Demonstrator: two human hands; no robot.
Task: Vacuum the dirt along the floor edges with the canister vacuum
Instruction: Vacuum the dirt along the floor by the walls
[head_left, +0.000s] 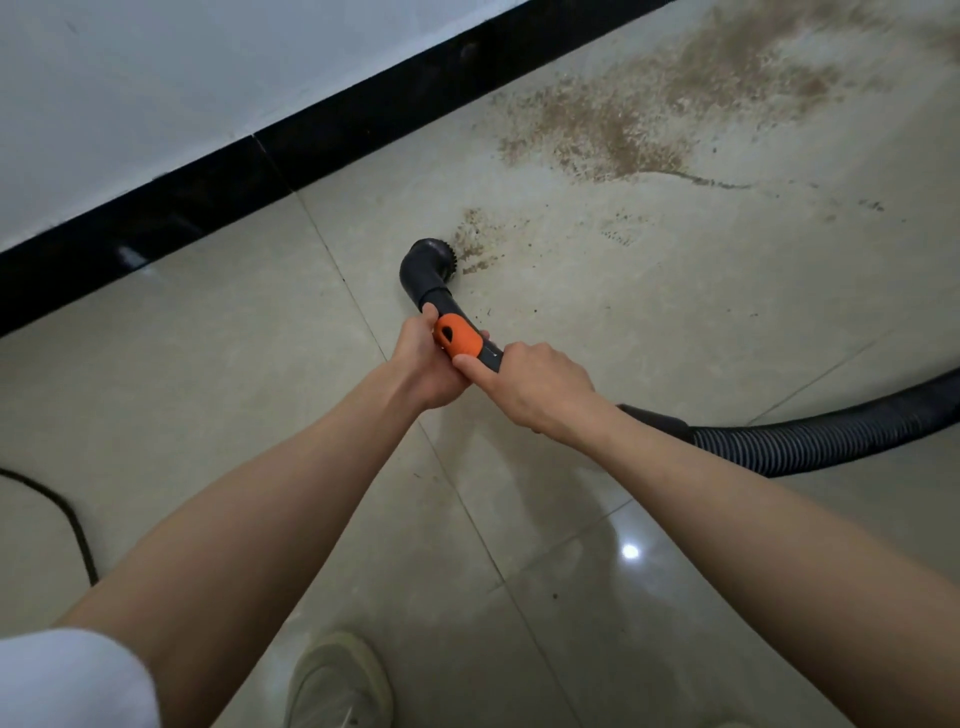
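Two hands, left hand (423, 358) and right hand (540, 387) both gripping one wand (457, 338), one nozzle (428, 267) on floor (675, 322) touching dirt (597, 124), one hose (810, 436), one shoe (337, 680).

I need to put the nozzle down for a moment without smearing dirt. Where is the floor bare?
Bare tile lies left of the brush nozzle, between it and the black baseboard, and near the shoe. Crowded: the dirt patch up right, specks beside the nozzle, the ribbed hose at right, the cord at left.
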